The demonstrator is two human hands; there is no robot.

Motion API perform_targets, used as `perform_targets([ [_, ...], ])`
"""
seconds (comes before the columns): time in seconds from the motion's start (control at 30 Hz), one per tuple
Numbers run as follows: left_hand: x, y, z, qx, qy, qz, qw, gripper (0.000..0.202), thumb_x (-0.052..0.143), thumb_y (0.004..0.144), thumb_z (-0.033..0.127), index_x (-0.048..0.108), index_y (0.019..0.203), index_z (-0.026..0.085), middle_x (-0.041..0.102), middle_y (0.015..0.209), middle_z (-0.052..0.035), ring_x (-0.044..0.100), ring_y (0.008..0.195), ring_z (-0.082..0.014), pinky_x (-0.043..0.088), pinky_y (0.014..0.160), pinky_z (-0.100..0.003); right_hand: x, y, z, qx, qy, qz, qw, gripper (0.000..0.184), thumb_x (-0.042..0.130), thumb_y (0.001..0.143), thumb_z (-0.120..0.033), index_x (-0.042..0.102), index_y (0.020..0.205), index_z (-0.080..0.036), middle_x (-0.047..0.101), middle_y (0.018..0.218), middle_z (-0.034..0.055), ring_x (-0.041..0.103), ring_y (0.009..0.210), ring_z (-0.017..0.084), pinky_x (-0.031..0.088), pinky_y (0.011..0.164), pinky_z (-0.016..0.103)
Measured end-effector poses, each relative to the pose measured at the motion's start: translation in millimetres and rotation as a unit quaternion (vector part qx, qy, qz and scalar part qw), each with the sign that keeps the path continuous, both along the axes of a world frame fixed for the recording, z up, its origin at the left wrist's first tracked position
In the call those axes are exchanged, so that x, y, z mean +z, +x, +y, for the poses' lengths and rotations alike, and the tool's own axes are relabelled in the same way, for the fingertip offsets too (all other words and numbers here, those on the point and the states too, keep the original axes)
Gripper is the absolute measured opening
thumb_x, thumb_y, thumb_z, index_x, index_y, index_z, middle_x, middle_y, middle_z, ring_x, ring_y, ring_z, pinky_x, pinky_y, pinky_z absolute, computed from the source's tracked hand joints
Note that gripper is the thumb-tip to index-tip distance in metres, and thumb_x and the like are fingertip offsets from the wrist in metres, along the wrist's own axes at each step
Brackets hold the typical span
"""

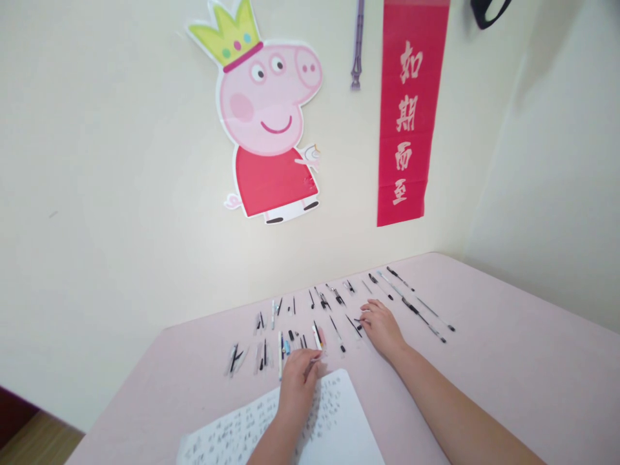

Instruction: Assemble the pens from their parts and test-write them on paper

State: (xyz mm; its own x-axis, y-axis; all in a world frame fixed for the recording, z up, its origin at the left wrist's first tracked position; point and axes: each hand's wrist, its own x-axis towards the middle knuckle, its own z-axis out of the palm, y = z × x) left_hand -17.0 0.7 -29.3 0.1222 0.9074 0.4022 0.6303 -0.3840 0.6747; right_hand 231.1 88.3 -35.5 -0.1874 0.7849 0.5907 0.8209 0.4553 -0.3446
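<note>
Above the top edge of a handwritten sheet (353,420), my left hand (300,374) has its fingers curled and pressed together at the tips. Whatever they may hold is too small to make out. A white and red pen piece (317,336) and a blue pen piece (287,347) lie just past its fingertips. To the right, my right hand (380,326) rests low on the table with bent fingers closed at a small black pen part (358,320). Beside those fingertips lies a thin black pen piece (353,326).
Several pens and pen parts lie in two rough rows on the pink table (508,361). Clear barrels with black pieces (234,358) are at the left; long pens (423,320) are at the right. Behind stands a wall with a pig cutout (276,174) and red banner (404,129).
</note>
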Motion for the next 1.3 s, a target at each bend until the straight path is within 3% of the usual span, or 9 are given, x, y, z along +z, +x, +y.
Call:
perform_targets([
  [0.17,2.5,0,0,0.0,0.013,0.002,1.0,0.021,0.051,0.078,0.02,0.066,0.092,0.02,0.067,0.092,-0.0071,0.058,0.09,-0.0218,0.044,0.082,-0.04,9.2,-10,-13,0.026,0.059,0.047,0.997,0.016,0.052,0.08,-0.012,0.067,0.082,-0.018,0.066,0.09,0.0072,0.054,0.099,0.023,0.042,0.09,0.042],
  [0.27,3.9,1,0,0.0,0.018,0.003,1.0,0.021,0.051,0.078,0.019,0.066,0.093,0.02,0.067,0.092,-0.0066,0.058,0.09,-0.0213,0.044,0.083,-0.04,17.2,-27,-30,0.091,0.059,0.048,0.993,0.016,0.05,0.083,-0.015,0.065,0.087,-0.019,0.066,0.09,0.0066,0.058,0.089,0.02,0.047,0.083,0.037],
  [0.53,0.5,-2,1,0.032,0.017,-0.014,0.999,0.021,0.051,0.075,0.016,0.067,0.09,0.019,0.067,0.09,-0.0066,0.059,0.088,-0.0213,0.045,0.081,-0.039,33.6,-65,-66,0.219,0.074,0.044,0.972,0.017,0.047,0.086,-0.015,0.062,0.092,-0.019,0.065,0.092,0.0075,0.058,0.092,0.019,0.049,0.083,0.035],
  [0.8,1.4,-3,2,0.023,0.013,-0.018,0.999,0.021,0.051,0.076,0.02,0.067,0.089,0.02,0.068,0.09,-0.0071,0.059,0.088,-0.0225,0.045,0.082,-0.041,39.0,-67,-69,0.228,0.053,0.029,0.972,0.017,0.046,0.086,-0.015,0.061,0.092,-0.018,0.065,0.091,0.0084,0.058,0.091,0.02,0.049,0.081,0.036],
  [1.3,4.2,-2,1,0.023,0.011,-0.015,1.0,0.022,0.051,0.075,0.017,0.067,0.09,0.019,0.067,0.089,-0.007,0.058,0.088,-0.022,0.044,0.082,-0.039,31.9,-67,-66,0.235,0.02,0.025,0.971,0.016,0.046,0.086,-0.015,0.061,0.093,-0.018,0.064,0.088,0.0071,0.057,0.084,0.018,0.048,0.075,0.032],
])
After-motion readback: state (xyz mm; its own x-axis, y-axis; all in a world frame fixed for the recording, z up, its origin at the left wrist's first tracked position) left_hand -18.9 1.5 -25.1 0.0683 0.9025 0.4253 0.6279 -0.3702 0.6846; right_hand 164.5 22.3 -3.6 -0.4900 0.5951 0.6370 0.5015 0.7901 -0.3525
